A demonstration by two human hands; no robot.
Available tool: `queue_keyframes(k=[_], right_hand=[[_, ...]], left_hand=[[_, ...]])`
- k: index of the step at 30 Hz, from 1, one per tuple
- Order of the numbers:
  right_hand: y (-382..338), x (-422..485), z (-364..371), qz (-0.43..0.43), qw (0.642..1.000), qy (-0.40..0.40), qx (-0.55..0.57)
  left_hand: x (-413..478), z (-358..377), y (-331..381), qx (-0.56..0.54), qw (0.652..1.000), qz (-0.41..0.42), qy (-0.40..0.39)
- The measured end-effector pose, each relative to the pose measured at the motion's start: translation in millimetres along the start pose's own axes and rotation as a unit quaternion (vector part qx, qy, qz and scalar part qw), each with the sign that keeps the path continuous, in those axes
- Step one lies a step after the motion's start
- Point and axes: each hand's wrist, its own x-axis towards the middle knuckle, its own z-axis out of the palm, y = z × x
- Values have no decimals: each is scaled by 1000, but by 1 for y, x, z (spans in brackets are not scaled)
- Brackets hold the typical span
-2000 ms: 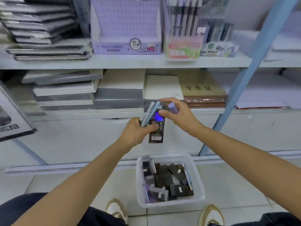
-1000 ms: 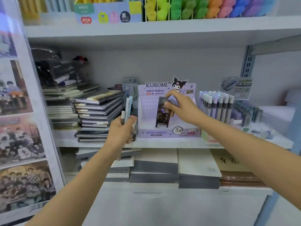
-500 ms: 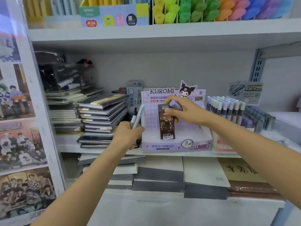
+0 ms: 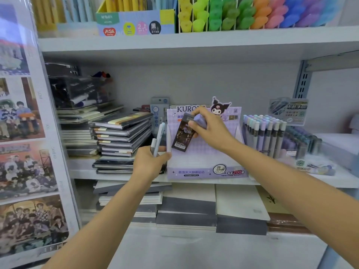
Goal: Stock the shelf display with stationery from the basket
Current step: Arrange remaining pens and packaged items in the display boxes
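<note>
Shop shelving against a grey back wall: on the middle shelf (image 4: 120, 176), a stack of notebooks (image 4: 122, 133) to the left, a purple display box (image 4: 206, 171) in the centre, a rack of pens (image 4: 266, 133) just beside it to the right; above, rows of bright highlighters (image 4: 233, 14); photo posters (image 4: 23, 133) down the left edge. Over the box's open tray, the right hand (image 4: 211, 131), thumb and fingers curled and clamped on a dark packet (image 4: 183, 135), tilted, lower end pointing down into the tray, contact with the tray floor impossible to tell. Tucked in the same hand, a small lilac piece (image 4: 200, 119), kind unclear. Just left of the box, the left hand (image 4: 149, 162), fingers wrapped tight round two pale pens (image 4: 158, 138), tips up. No basket in view. Looks bare or nearly bare inside the tray, so probably early in the stocking, with nothing visibly placed in the box yet. Left to do, most likely: lower the packet into the tray and stand it against the back card, find places for the lilac piece and the two pens, perhaps in the rack at right, then fetch more from the basket.
</note>
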Motion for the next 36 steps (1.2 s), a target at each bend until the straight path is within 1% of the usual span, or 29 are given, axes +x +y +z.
queue_keyframes(k=[3,12,14,17,19,22,25,27,29,30,31,33,36], right_hand=[[0,1,8,-17,999,-32,-40],[-5,14,13,-39,988,-107,-107],[-2,12,19,-34,990,-87,-108],[1,6,24,-28,999,-12,-40],[2,4,28,-29,999,15,-24],[5,4,32,-20,998,24,-48],[3,5,26,-8,998,12,-60],[-2,3,18,-4,998,10,-54],[-9,-4,9,-3,999,21,-33],[-13,-9,3,1,1000,20,-19],[-17,-15,-2,10,1000,8,-5],[-24,-27,-13,26,999,-42,6],[-33,-44,-31,32,994,-108,1]], left_hand=[[0,0,-1,0,1000,0,-1],[1,1,-4,-3,1000,-2,4],[1,1,-4,1,1000,-2,3],[2,0,-5,1,1000,0,2],[3,0,-6,-2,1000,0,3],[3,0,-6,-4,1000,1,1],[2,-1,-5,-1,1000,0,3],[1,0,-4,-2,1000,12,26],[-3,4,1,-21,997,44,62],[-6,7,6,-40,995,63,67],[-10,11,12,-59,993,81,59],[-19,21,26,-92,990,108,12],[-30,41,43,-126,984,117,-54]])
